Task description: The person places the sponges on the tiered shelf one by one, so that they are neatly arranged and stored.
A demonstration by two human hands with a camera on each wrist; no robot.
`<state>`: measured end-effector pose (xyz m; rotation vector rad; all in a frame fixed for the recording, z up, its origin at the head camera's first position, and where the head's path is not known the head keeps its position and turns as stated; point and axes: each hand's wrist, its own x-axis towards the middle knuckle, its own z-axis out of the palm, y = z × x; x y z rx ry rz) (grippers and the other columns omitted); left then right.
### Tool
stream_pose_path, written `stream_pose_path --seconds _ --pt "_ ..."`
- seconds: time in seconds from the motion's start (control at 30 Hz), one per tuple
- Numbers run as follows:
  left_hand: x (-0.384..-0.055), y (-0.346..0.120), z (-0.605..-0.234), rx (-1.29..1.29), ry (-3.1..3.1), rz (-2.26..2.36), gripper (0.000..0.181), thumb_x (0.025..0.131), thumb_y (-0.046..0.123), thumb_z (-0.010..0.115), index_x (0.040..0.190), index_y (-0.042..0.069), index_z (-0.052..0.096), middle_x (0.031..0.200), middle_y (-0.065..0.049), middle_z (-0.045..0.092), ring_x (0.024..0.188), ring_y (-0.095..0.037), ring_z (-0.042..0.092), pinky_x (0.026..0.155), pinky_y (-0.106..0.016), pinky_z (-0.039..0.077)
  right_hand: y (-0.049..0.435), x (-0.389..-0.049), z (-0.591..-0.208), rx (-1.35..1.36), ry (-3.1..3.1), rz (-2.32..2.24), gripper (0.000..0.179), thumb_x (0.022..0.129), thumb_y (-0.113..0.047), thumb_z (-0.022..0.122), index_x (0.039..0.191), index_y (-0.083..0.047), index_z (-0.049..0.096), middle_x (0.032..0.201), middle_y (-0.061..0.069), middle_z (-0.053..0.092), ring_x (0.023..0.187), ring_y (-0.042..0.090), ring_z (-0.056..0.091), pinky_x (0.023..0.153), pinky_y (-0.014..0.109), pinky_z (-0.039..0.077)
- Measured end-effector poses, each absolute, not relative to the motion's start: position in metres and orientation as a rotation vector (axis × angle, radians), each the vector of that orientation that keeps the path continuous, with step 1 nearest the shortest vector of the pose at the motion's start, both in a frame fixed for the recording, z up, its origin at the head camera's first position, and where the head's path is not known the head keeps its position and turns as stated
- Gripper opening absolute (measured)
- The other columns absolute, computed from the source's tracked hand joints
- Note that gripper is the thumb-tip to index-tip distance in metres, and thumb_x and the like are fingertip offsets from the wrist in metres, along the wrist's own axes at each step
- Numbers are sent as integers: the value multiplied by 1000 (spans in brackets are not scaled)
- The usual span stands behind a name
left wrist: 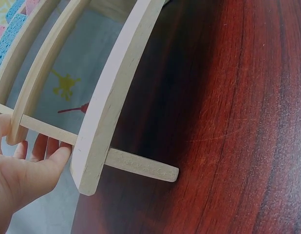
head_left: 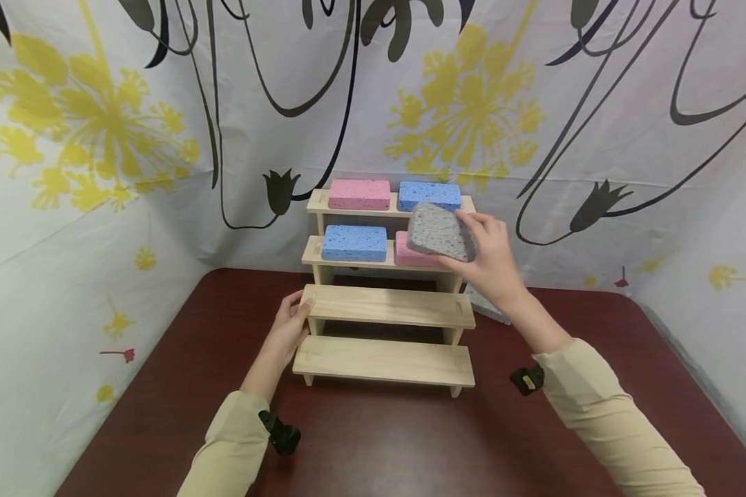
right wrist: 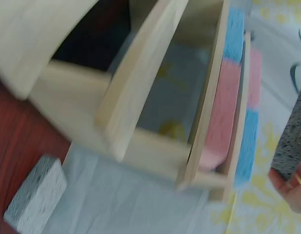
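My right hand (head_left: 491, 259) pinches a grey sponge (head_left: 438, 231) between thumb and fingers, in the air before the right side of the upper steps. In the right wrist view only part of that hand (right wrist: 294, 187) shows at the right edge. My left hand (head_left: 289, 324) grips the left end of a wooden step shelf (head_left: 385, 305); the left wrist view has its fingers and thumb at the side rail. The top step bears a pink sponge (head_left: 359, 195) and a blue sponge (head_left: 429, 195). Below them sit another blue sponge (head_left: 354, 243) and a pink sponge (head_left: 410, 254), partly hidden by the grey one.
A second grey sponge (head_left: 488, 306) lies on the dark red table (head_left: 385, 442) by the shelf's right side, partly hidden in the head view by the right arm. A patterned cloth (head_left: 360, 138) hangs behind and along both sides.
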<state>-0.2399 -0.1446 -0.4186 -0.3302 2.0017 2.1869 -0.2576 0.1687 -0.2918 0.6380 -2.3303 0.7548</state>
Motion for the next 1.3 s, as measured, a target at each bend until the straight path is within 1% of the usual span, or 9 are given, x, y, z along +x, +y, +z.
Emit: stream_pose_path --seconds 0.17,0.23,0.43,0.57,0.73,0.97,1.07,1.13,1.3 --pt "-240 -145 -418 -324 2008 2186 55 97 28 43 144 16 18 145 -16 28 134 -32 30 112 -50 20 137 -252 -297 668 -2498 817 77 67 -27 82 130 0 47 121 22 46 107 36 38 85 46 35" --pt "-240 -144 -418 -319 2005 2186 56 97 29 44 144 16 17 145 -17 27 134 -33 30 112 -50 20 125 -249 -302 682 -2561 794 76 67 -31 81 129 -1 48 121 22 48 107 34 40 83 45 39" --pt "-241 -141 -418 -325 1983 2194 55 97 26 44 144 14 17 144 -18 28 134 -32 29 112 -51 19 98 -242 -320 732 -2772 624 75 71 -42 75 130 -5 48 123 18 50 111 32 45 85 45 48" --pt "-241 -139 -417 -326 1981 2187 56 97 23 43 144 12 15 144 -19 28 133 -33 32 111 -52 19 85 -242 -333 757 -2864 547 76 73 -48 71 132 -6 47 127 16 49 118 31 42 89 46 47" --pt "-242 -137 -417 -355 1986 2166 55 97 22 43 143 10 17 146 -19 27 133 -32 33 111 -51 21 73 -247 -348 760 -2899 483 77 73 -52 70 130 -5 49 128 14 50 122 31 41 92 45 47" --pt "-243 -136 -413 -317 2027 2130 54 99 21 39 144 3 18 148 -19 24 136 -33 27 110 -52 21 63 -258 -360 770 -2899 394 75 72 -53 70 128 -6 52 124 14 53 114 31 46 87 43 49" --pt "-244 -136 -412 -307 2043 2113 54 99 22 39 144 3 17 149 -19 24 136 -33 26 110 -51 21 61 -261 -363 792 -2912 327 77 72 -53 71 130 -7 49 124 12 52 110 31 46 87 42 48" --pt "-244 -138 -411 -311 2044 2118 53 99 21 38 144 3 17 149 -19 23 137 -33 25 111 -51 20 61 -262 -365 834 -2903 274 79 72 -53 70 133 -8 46 127 12 50 111 31 46 89 44 45" --pt "-243 -143 -410 -323 2042 2121 54 99 22 38 145 3 16 149 -19 23 137 -33 25 111 -50 19 69 -258 -367 890 -2840 268 88 72 -54 70 140 -9 37 137 14 42 121 34 41 96 49 39"
